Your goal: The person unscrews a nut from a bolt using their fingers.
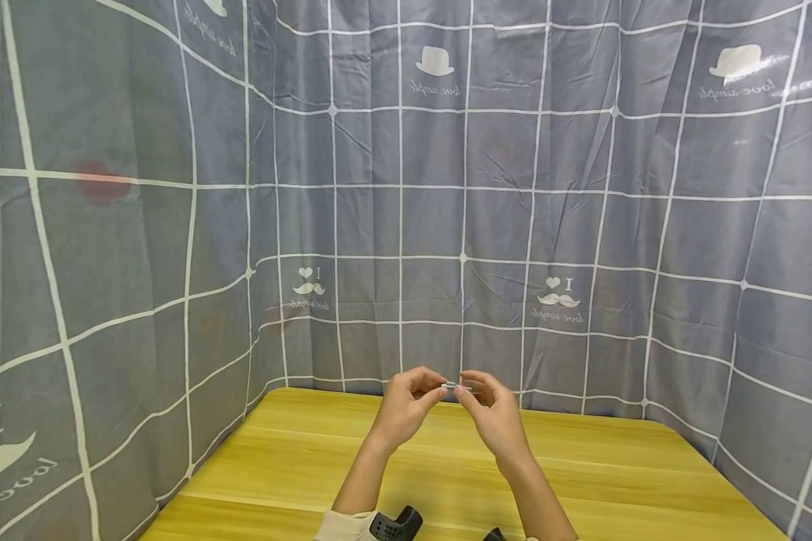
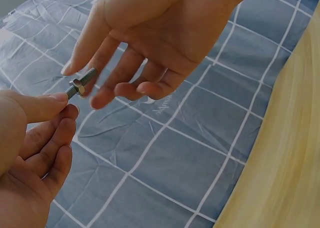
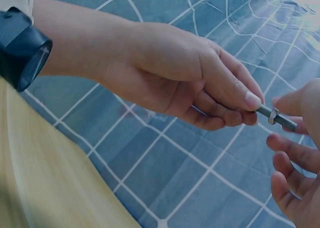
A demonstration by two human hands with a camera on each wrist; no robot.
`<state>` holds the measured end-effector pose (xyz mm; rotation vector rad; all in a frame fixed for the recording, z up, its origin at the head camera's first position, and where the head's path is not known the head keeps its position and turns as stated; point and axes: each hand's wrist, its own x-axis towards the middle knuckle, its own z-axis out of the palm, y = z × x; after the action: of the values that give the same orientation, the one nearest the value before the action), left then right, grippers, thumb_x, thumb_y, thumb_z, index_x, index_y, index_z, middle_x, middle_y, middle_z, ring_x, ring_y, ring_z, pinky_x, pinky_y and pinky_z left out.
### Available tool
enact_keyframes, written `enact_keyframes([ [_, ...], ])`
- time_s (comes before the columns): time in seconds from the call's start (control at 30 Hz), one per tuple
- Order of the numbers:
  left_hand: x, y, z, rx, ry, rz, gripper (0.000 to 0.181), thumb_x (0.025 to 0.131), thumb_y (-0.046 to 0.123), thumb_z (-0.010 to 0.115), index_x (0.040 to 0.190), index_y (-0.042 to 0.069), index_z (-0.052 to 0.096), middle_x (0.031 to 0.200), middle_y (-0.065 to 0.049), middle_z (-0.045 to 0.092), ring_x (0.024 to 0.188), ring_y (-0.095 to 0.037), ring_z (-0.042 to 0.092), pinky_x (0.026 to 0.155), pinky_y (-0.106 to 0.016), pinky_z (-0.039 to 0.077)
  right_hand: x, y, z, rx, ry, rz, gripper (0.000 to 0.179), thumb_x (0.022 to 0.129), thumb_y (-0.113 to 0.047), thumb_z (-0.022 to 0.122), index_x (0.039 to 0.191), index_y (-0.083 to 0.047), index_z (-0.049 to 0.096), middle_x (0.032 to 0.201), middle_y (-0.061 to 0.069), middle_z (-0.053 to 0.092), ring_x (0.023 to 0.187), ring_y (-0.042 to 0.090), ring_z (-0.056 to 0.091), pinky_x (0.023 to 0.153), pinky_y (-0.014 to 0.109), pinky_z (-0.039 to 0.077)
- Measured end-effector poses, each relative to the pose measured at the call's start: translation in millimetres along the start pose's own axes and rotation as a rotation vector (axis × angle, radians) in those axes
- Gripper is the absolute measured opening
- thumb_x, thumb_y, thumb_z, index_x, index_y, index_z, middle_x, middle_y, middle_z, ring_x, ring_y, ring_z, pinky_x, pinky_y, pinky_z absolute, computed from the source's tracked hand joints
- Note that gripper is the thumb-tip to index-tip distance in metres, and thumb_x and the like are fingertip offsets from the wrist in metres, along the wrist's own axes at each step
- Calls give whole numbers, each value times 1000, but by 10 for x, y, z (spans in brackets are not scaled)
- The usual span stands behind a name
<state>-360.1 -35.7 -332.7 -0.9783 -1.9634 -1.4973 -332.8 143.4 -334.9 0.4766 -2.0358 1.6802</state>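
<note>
In the left wrist view, a metal bolt (image 2: pixel 89 76) with a threaded shank carries a hex nut (image 2: pixel 77 86) partway along it. My left hand (image 1: pixel 401 409) pinches one end of the bolt between thumb and index finger; its other fingers are curled loosely. Opposite it, my right hand (image 1: pixel 497 421) surrounds the bolt's free end, thumb (image 3: pixel 287 103) close by the nut and index finger behind the shank. A small gap shows between that thumb and the nut in the left wrist view. The right hand's other fingers are spread and loosely bent.
Both hands are held up above a yellow wood-grain table (image 1: pixel 298 466). A grey curtain (image 1: pixel 433 225) with white grid lines hangs behind and along the sides. A black wrist device (image 3: pixel 25 48) is strapped to the left forearm by the pale sleeve.
</note>
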Motion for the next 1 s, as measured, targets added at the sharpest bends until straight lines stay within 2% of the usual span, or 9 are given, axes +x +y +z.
enact_keyframes([
  [0.13,3,-4,1,8,3,7,9,99,9,71,105,4,76,95,-3,74,85,-18,69,78,-32,55,7,15,8,-36,2,9,27,104,-25,67,119,-3,73,108,11,71,103,26,63,91,41,48],
  [0.3,0,6,4,5,-6,-3,8,99,9,72,104,5,76,94,-1,74,85,-18,69,78,-32,55,7,24,-5,-16,-2,-1,17,103,-18,68,111,-4,74,105,9,71,101,26,63,92,42,48],
  [0.4,-2,10,6,3,-6,-3,8,99,8,71,104,4,76,93,-2,74,84,-18,68,77,-31,55,2,9,-11,-13,-10,-27,15,100,-10,70,114,-4,73,110,7,71,101,24,63,91,41,50],
  [0.53,1,3,11,1,-3,-4,7,99,8,71,103,4,76,93,-3,74,84,-19,69,77,-31,55,-2,-4,-12,-6,-41,-46,24,98,-5,72,122,-5,69,121,11,68,104,27,64,91,41,51],
  [0.7,12,-8,24,-2,-2,13,8,99,8,71,104,4,76,94,-3,74,84,-20,69,77,-32,56,1,21,-12,-23,-35,-21,32,101,-17,71,131,-7,66,126,12,67,106,29,63,90,44,52],
  [0.83,12,-18,22,6,6,31,8,99,8,71,104,4,76,94,-5,74,83,-21,69,76,-33,56,16,47,-30,-17,-23,1,27,104,-25,67,120,-4,71,116,10,71,106,30,62,90,42,51],
  [1.0,5,-19,25,21,-4,16,8,99,8,71,104,4,76,94,-5,74,83,-20,69,76,-33,56,21,62,-80,47,-48,6,17,102,-13,68,114,-2,73,111,10,70,106,30,64,91,38,51],
])
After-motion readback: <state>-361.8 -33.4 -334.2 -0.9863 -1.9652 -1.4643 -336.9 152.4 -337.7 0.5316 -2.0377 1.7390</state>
